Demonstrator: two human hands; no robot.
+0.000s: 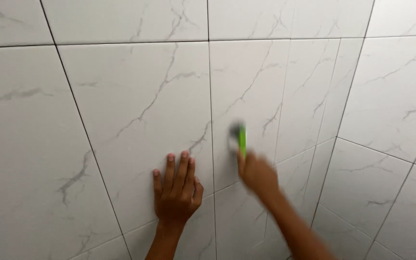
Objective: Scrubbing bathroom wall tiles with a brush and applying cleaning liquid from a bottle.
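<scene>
My left hand (pixel 176 190) lies flat against the white marble-patterned wall tile (pixel 136 110), fingers together and pointing up, holding nothing. My right hand (pixel 258 173) is blurred with motion and grips a small brush with a green handle (pixel 241 138). The brush's grey head (pixel 235 131) presses on the wall just right of a vertical dark grout line (pixel 211 120). The two hands are about a hand's width apart.
Large glossy white tiles with grey veins and dark grout lines fill the view. The wall meets a second tiled wall (pixel 391 120) at an inside corner (pixel 343 115) on the right.
</scene>
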